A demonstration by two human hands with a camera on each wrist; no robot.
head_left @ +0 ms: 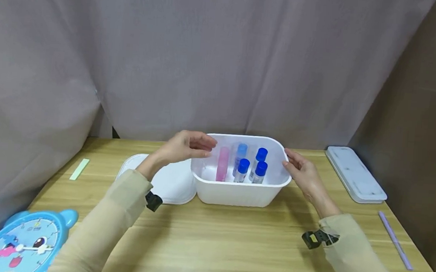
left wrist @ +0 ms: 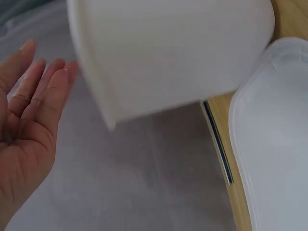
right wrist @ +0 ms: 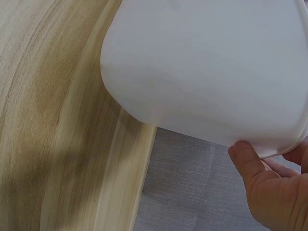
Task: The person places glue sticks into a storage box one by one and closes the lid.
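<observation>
White tub at frame centre on wooden table, long axis running left to right between both hands. Right hand gripping right rim, thumb under lip. Left hand relaxed, hovering just off left rim, grasping nothing.

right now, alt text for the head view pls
Two hands flank a white tub on a wooden table: the right hand touches its rim, the left hand hovers open by the other end. Inside stand blue-capped bottles and a pink tube; a lid lies left.
</observation>
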